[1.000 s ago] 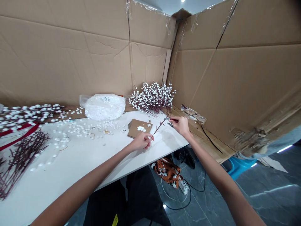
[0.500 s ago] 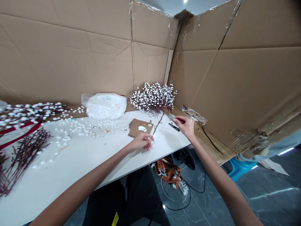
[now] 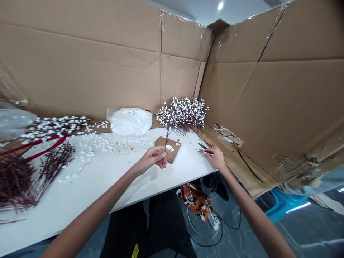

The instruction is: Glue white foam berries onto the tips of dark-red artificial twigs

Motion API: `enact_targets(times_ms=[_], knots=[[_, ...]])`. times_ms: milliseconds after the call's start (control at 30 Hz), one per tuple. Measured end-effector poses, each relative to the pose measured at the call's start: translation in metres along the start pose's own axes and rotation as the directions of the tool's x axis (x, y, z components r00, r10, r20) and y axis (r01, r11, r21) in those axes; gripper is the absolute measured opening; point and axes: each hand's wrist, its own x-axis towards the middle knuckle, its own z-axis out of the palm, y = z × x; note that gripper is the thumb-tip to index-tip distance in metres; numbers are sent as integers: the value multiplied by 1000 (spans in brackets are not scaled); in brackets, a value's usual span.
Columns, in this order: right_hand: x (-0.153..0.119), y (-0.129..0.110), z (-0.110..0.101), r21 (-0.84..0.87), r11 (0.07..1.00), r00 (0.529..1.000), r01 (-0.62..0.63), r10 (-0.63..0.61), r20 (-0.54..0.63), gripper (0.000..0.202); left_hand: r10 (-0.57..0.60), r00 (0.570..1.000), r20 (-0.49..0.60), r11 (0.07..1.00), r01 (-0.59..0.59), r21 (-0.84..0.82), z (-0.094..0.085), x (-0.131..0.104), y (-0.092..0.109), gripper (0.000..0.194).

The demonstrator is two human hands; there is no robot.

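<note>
My left hand [image 3: 156, 157] pinches a thin dark brown twig [image 3: 167, 138], which stands nearly upright above the white table. Just behind it lies a small cardboard piece [image 3: 174, 152] with a white smear of what looks like glue. My right hand [image 3: 215, 157] is closed around a red-handled tool [image 3: 208, 152], low over the table's right part. A dark pointed tool [image 3: 202, 146] lies beside its tip. Bunched twigs with white berries [image 3: 185, 113] rest at the back corner.
A clear bag of white beads [image 3: 131, 122] lies at the back, with loose beads [image 3: 103, 145] before it. Bare twigs [image 3: 18, 179] and berry branches [image 3: 59, 125] fill the left side. Cardboard walls [image 3: 107, 71] enclose the table. A blue stool [image 3: 285, 204] stands at right.
My left hand has moved left and turned the twig more upright. My right hand has lowered the red-handled tool toward the table, beside the dark tool. The view has shifted slightly left.
</note>
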Motion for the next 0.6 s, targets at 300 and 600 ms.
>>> enact_targets(times_ms=[300,600], knots=[[0,7,27,-80,996,999,-49,50,6,32,67,984,-165,998,-68,0,-17,-32,18,26],[4,3,34,-94,987,992,-127,128,4,33,78,969,-233,996,-88,-34,-25,-44,15,27]])
